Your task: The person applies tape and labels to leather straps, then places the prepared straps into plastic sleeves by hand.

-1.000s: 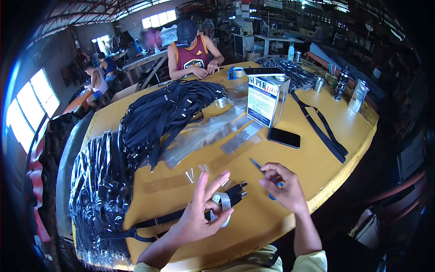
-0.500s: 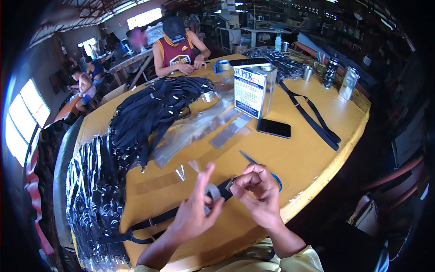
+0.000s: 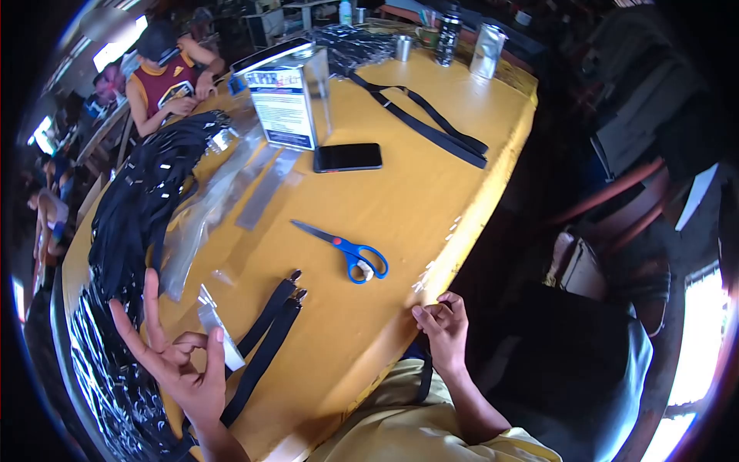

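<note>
My left hand (image 3: 185, 369) is at the lower left, two fingers stretched out, the others curled with the thumb around a pale roll of clear tape (image 3: 222, 335), seen nearly edge-on. Beside it two black elastic straps (image 3: 265, 346) with metal clips lie on the yellow table (image 3: 385, 200). My right hand (image 3: 445, 327) is pinched at the table's near right edge, close to small white bits (image 3: 423, 277); what it holds, if anything, is too small to name. Blue-handled scissors (image 3: 350, 252) lie between the hands, blades pointing left.
Black straps (image 3: 146, 177) are heaped at left, above shiny plastic-wrapped ones (image 3: 115, 369). Clear plastic sleeves (image 3: 208, 208), a phone (image 3: 348, 158), a tin can (image 3: 285, 112) and another strap (image 3: 431, 127) are farther back. A person (image 3: 165, 81) works across the table.
The view has turned right. My hands have moved apart, the right one to the table edge. The clipped straps now show their ends, and the scissors are uncovered.
</note>
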`<state>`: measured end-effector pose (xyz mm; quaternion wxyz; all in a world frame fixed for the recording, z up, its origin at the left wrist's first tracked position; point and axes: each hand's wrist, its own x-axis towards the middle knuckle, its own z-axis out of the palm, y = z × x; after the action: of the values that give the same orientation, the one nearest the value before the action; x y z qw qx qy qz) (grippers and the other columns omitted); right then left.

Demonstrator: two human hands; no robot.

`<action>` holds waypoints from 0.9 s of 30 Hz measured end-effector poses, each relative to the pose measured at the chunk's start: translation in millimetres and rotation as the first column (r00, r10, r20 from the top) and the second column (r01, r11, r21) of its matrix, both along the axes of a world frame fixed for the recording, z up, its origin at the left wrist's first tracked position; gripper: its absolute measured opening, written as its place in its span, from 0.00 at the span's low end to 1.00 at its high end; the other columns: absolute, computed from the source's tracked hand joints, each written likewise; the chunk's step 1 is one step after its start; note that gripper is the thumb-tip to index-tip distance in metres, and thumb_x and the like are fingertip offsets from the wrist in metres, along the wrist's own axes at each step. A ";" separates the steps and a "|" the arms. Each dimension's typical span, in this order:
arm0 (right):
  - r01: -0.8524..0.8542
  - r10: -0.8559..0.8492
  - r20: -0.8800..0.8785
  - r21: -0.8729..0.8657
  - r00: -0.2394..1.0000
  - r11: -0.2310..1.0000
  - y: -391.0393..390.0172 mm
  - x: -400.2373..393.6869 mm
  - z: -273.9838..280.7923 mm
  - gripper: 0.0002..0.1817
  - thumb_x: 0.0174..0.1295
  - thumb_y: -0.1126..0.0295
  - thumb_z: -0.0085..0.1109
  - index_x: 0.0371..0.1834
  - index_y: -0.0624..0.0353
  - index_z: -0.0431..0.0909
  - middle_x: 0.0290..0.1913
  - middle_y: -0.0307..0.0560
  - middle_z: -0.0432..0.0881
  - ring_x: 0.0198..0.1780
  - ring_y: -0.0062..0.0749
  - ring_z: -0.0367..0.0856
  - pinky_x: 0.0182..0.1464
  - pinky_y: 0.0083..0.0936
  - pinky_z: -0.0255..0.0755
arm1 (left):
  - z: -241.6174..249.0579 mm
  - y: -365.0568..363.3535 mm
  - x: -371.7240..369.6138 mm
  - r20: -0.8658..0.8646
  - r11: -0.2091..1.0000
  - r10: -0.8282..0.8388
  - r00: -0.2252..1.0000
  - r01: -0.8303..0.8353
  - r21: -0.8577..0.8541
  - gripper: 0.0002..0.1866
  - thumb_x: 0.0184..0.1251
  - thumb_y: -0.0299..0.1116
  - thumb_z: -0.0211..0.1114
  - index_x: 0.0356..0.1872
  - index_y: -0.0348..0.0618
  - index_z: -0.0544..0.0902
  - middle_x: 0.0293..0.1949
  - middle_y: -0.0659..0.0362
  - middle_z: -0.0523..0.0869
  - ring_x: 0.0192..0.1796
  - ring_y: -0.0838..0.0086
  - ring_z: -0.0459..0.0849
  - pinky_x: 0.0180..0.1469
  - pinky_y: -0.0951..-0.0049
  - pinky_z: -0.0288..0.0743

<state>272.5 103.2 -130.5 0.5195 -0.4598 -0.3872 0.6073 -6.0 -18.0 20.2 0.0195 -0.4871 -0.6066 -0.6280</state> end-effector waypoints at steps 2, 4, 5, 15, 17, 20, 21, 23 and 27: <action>0.044 -0.045 0.014 0.030 0.999 0.999 2.9 -5.0 -5.1 0.20 0.64 0.79 0.69 0.50 0.58 0.65 0.30 0.39 0.82 0.32 0.15 0.78 0.36 0.15 0.72 | -1.7 0.1 -2.2 -0.040 1.000 0.006 0.999 -0.006 -0.020 0.58 0.58 0.10 0.65 0.82 0.46 0.36 0.77 0.37 0.62 0.31 0.79 0.87 0.33 0.88 0.76; 0.078 -0.078 0.010 0.028 0.997 0.997 7.6 -10.8 -5.6 0.21 0.65 0.77 0.70 0.49 0.58 0.64 0.29 0.38 0.82 0.30 0.14 0.77 0.34 0.14 0.71 | -1.8 1.3 -1.2 -0.040 1.000 0.003 0.999 -0.004 -0.023 0.58 0.58 0.10 0.65 0.83 0.46 0.36 0.77 0.38 0.62 0.31 0.79 0.87 0.34 0.88 0.75; 0.086 -0.086 0.008 0.029 0.996 0.996 8.6 -12.4 -5.7 0.21 0.65 0.77 0.70 0.49 0.58 0.64 0.29 0.38 0.82 0.30 0.14 0.77 0.34 0.14 0.71 | -1.9 1.3 -1.2 -0.036 0.999 0.018 0.999 -0.019 -0.026 0.58 0.58 0.10 0.65 0.83 0.47 0.36 0.77 0.38 0.62 0.31 0.79 0.87 0.34 0.88 0.75; 0.120 -0.120 0.043 -0.017 0.992 0.993 15.1 -18.9 -13.5 0.22 0.63 0.73 0.73 0.48 0.59 0.64 0.28 0.38 0.83 0.27 0.13 0.75 0.31 0.13 0.68 | -3.4 2.2 -2.5 -0.028 0.999 0.028 0.999 -0.029 -0.038 0.58 0.58 0.11 0.66 0.83 0.48 0.37 0.77 0.40 0.63 0.29 0.82 0.85 0.31 0.90 0.72; 0.135 -0.139 0.137 0.033 0.981 0.990 15.3 -18.4 -19.0 0.24 0.62 0.70 0.76 0.48 0.60 0.65 0.27 0.38 0.83 0.27 0.13 0.76 0.31 0.14 0.68 | -3.3 1.7 -3.1 -0.026 0.999 0.026 0.999 -0.027 -0.040 0.58 0.58 0.11 0.66 0.83 0.48 0.37 0.77 0.41 0.63 0.29 0.82 0.85 0.31 0.90 0.71; 0.103 -0.093 0.198 -0.041 0.976 0.994 17.7 -13.1 -13.1 0.27 0.60 0.66 0.78 0.49 0.62 0.66 0.26 0.39 0.83 0.27 0.14 0.76 0.31 0.16 0.70 | -3.7 2.1 -2.6 -0.021 0.999 0.033 0.999 -0.033 -0.032 0.57 0.58 0.11 0.65 0.83 0.48 0.38 0.78 0.41 0.62 0.26 0.85 0.81 0.30 0.90 0.68; 0.103 -0.093 0.199 -0.040 0.975 0.994 20.7 -10.0 -12.0 0.27 0.60 0.66 0.78 0.49 0.62 0.66 0.26 0.39 0.83 0.27 0.14 0.76 0.31 0.16 0.70 | -3.7 3.0 -2.0 -0.017 0.999 0.041 0.999 -0.041 -0.022 0.57 0.58 0.10 0.64 0.83 0.48 0.39 0.79 0.41 0.61 0.24 0.87 0.77 0.29 0.89 0.65; 0.014 0.010 0.287 -0.080 0.958 0.997 26.4 -1.6 -10.5 0.30 0.59 0.62 0.79 0.51 0.65 0.66 0.26 0.42 0.83 0.27 0.15 0.77 0.31 0.17 0.71 | -2.8 4.5 0.4 -0.012 0.999 0.045 0.999 -0.045 -0.020 0.57 0.58 0.10 0.64 0.83 0.49 0.39 0.79 0.41 0.61 0.24 0.87 0.78 0.29 0.89 0.66; -0.038 0.065 0.296 -0.096 0.953 0.995 25.1 6.1 -16.4 0.31 0.60 0.59 0.77 0.53 0.65 0.66 0.26 0.40 0.82 0.26 0.16 0.77 0.31 0.16 0.71 | -2.4 2.2 -0.3 -0.011 0.999 0.033 0.999 -0.033 -0.023 0.57 0.59 0.09 0.64 0.83 0.49 0.38 0.79 0.42 0.60 0.25 0.86 0.80 0.30 0.89 0.67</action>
<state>278.6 128.3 -147.0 0.4178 -0.5586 -0.4458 0.5609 -6.3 -15.8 17.8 0.0273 -0.4805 -0.6218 -0.6178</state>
